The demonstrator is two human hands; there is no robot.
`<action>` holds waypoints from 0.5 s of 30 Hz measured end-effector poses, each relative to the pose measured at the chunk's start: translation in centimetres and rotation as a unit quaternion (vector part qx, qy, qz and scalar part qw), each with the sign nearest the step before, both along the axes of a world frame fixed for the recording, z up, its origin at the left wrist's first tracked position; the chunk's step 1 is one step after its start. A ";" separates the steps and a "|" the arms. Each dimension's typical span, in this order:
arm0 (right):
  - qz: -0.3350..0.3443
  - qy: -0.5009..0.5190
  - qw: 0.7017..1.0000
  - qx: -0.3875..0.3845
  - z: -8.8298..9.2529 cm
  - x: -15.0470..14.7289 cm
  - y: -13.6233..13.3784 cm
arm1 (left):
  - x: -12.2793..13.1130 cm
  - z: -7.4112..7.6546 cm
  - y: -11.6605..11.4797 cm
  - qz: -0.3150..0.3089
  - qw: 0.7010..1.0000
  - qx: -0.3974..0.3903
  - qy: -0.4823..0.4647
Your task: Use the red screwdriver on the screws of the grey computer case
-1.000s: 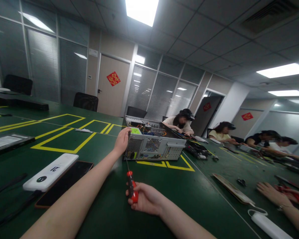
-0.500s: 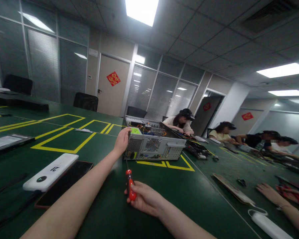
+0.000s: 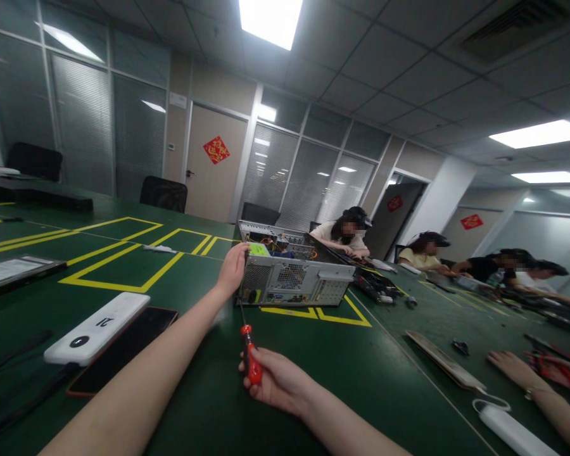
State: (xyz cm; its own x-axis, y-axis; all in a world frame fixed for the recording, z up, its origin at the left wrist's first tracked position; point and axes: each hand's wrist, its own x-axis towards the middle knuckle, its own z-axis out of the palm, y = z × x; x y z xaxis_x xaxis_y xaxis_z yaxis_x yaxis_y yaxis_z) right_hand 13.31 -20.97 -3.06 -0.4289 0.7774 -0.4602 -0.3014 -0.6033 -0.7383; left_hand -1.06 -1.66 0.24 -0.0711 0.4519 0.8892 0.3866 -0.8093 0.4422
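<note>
A metal computer case [image 3: 308, 286] lies on its side on the green table, its open side up and its rear panel facing me. Its near left corner is gripped by my left hand [image 3: 232, 269], fingers over the top edge by a yellow-green label [image 3: 258, 249]. My right hand [image 3: 276, 375] is closed around the handle of a red and black screwdriver [image 3: 252, 362]. The shaft points away from me, its tip at the lower left corner of the rear panel. Whether the tip sits in a screw is too small to tell.
Left of my arms lie a white power bank [image 3: 97, 326], a dark phone [image 3: 123, 348] and a hard drive [image 3: 14, 272]. Yellow tape [image 3: 104, 283] marks the table. To the right are another person's hand [image 3: 510, 367], a flat tan object [image 3: 444, 358] and several co-workers.
The screwdriver and my right hand have shifted very slightly to the right. My left hand and the case look unmoved.
</note>
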 end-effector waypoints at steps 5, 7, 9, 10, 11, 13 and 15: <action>-0.010 0.059 0.996 -0.074 0.3 0.1 0.2 | 0.0 -0.1 0.1 0.000 1.000 0.000 0.004; -0.015 0.072 0.994 -0.086 0.5 0.3 0.3 | 0.0 -0.1 0.1 0.000 1.000 -0.001 0.003; -0.020 0.080 0.992 -0.093 0.7 0.4 0.3 | 0.0 0.0 0.1 -0.001 1.000 -0.001 0.003; -0.022 0.083 0.992 -0.094 0.7 0.4 0.3 | 0.0 0.0 0.1 -0.001 1.000 0.000 0.002; -0.022 0.086 0.992 -0.094 0.7 0.5 0.3 | 0.0 0.0 0.0 -0.002 1.000 0.000 0.002; -0.022 0.086 0.991 -0.096 0.7 0.5 0.4 | 0.0 0.0 0.0 -0.004 1.000 0.000 0.000; -0.021 0.083 0.991 -0.102 0.6 0.5 0.4 | 0.0 -0.1 0.1 -0.004 1.000 0.000 -0.003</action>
